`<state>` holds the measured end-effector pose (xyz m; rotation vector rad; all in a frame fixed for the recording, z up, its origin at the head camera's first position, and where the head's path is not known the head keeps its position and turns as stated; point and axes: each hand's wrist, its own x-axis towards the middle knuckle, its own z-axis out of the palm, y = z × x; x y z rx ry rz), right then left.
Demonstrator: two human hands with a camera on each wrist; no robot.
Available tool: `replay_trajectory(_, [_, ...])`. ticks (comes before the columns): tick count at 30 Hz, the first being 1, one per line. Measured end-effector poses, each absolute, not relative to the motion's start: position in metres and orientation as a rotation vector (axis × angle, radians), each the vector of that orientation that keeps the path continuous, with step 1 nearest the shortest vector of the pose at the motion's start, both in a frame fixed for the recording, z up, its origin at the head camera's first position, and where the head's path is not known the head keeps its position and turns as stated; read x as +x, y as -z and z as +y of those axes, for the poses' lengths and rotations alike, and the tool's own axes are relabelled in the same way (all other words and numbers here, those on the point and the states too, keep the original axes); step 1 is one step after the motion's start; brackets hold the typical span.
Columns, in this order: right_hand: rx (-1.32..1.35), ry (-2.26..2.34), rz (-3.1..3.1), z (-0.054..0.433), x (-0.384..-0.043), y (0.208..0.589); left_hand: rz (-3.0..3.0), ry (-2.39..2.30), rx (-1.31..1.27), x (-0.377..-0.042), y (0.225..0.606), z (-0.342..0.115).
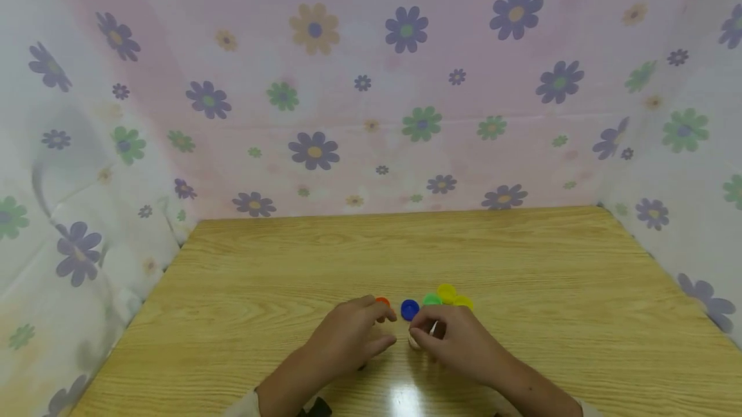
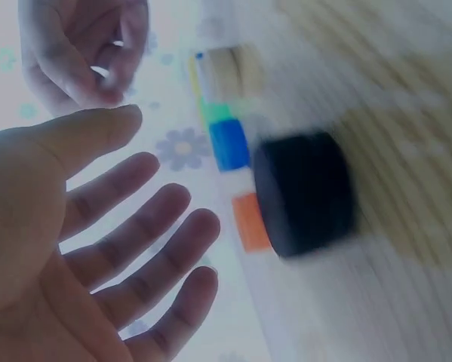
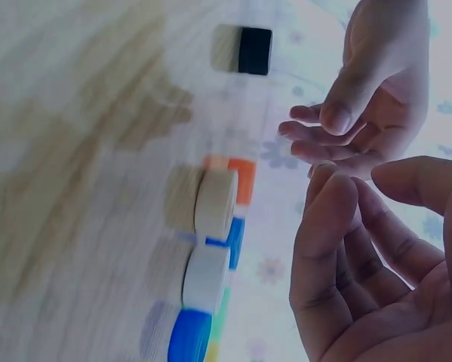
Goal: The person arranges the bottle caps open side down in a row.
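My left hand [image 1: 348,333] hovers over the table with its fingers loosely spread, holding nothing. It is nearest the orange-red cap [image 1: 382,301] and a black cap [image 2: 305,192], which it mostly hides in the head view. My right hand [image 1: 464,343] hangs above a white cap [image 1: 413,341], fingers bent and thumb apart from them. Nothing shows between its fingertips in the right wrist view. Two white caps stand out there, a cream-white one [image 3: 216,204] and a second white cap [image 3: 207,279], with a blue cap [image 3: 189,335] beside them.
Beyond the hands, another blue cap [image 1: 409,309], a green cap [image 1: 431,300] and two yellow caps, one farther back [image 1: 446,293] and one to its right [image 1: 464,301], lie in a row on the wooden table [image 1: 290,256]. Flowered cloth [image 1: 359,101] walls the back and sides.
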<state>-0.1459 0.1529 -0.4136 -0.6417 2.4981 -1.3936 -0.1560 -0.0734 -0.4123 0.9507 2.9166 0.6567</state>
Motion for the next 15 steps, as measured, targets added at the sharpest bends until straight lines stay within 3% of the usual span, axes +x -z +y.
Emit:
replay_trajectory(9, [-0.666,1.281,2.607,0.164,-0.155,0.419,2.945,-0.556,1.032,-0.159,0.416,-0.047])
replay_trajectory(15, [-0.681,1.177,2.547,0.166,-0.157,0.425,2.942,-0.548,0.939,-0.158,0.421,-0.044])
